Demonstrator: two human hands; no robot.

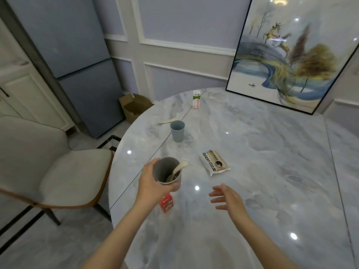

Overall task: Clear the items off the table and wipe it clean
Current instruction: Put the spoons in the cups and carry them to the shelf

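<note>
My left hand (150, 181) grips a grey cup (167, 170) above the near left part of the round marble table (262, 171); a pale spoon (179, 167) leans inside the cup. My right hand (226, 197) hovers over the table with fingers spread, holding nothing. Just below the cup stands a small red carton (166, 203). A wrapped snack packet (214, 162) lies to the right of the cup. Farther back stand a blue cup (177, 131) and a white and green milk carton (196, 99). A pale utensil (167, 121) lies near the blue cup.
A large framed painting (291, 55) leans on the table's far right side. A cushioned chair (48, 162) stands to the left of the table. An open cardboard box (134, 106) sits on the floor beside a blue fridge (81, 74).
</note>
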